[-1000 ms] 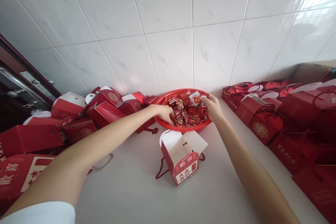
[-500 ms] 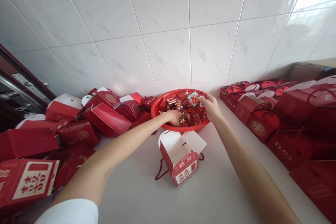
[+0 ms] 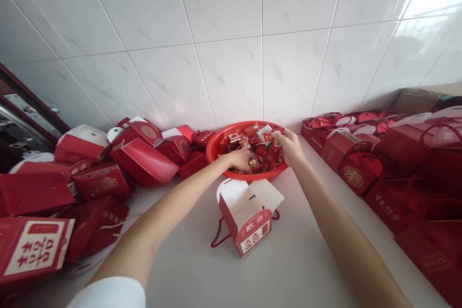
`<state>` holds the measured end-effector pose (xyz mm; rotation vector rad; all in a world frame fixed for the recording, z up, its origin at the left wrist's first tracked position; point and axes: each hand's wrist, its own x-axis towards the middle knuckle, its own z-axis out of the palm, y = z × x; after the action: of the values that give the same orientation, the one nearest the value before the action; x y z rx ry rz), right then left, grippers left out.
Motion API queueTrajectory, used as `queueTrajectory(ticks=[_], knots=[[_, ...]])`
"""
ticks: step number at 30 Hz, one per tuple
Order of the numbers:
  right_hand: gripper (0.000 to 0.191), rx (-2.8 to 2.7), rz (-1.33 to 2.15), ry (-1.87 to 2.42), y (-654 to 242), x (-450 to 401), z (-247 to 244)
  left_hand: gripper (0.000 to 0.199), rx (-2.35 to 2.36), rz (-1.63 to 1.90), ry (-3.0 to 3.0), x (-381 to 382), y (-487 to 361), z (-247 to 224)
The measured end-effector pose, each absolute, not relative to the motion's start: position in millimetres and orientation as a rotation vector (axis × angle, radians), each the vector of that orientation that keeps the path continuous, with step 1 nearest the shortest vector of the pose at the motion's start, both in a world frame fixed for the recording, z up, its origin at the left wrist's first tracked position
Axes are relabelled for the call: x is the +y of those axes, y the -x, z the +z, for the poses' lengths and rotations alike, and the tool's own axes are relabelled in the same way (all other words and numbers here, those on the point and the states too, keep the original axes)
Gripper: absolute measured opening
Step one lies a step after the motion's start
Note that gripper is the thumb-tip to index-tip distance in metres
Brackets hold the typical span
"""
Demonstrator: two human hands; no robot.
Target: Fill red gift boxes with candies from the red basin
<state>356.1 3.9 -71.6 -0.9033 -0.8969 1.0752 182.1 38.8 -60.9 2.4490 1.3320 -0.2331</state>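
Observation:
A red plastic basket [image 3: 212, 147] holds several wrapped candies [image 3: 265, 154], mostly red with gold print. My left hand [image 3: 240, 160] is down among them, fingers curled beside a gold-printed candy; what it grips is hidden. At the basket's right rim, my right hand [image 3: 291, 147] pinches a small red-and-white candy packet [image 3: 277, 138] between thumb and fingers. Just in front of the basket stands a red gift box [image 3: 249, 216], its white-lined flaps spread open and its dark red cord handle hanging at the sides. No candy shows inside the box's visible part.
Several red gift boxes [image 3: 144, 161] lie heaped on the left side of the white table [image 3: 216, 279]. More red boxes [image 3: 355, 173] stand in rows along the right. A tiled wall [image 3: 231, 77] rises behind, with a metal-fitted door edge [image 3: 27, 110] at far left.
My left hand has shifted slightly right within the candies. My right hand keeps its pinch at the rim. The view has moved slightly.

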Motion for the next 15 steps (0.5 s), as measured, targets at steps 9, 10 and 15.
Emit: queueTrajectory(ticks=[9, 10, 15], knots=[[0.017, -0.862, 1.076, 0.867, -357, 4, -70, 0.025, 1.301, 0.512, -2.056, 49, -173, -61], [0.017, -0.868, 1.076, 0.864, -357, 4, -70, 0.025, 1.296, 0.53, -2.023, 49, -172, -61], [0.018, -0.871, 1.076, 0.871, -357, 4, -71, 0.039, 1.255, 0.581, -1.976, 53, -171, -63]])
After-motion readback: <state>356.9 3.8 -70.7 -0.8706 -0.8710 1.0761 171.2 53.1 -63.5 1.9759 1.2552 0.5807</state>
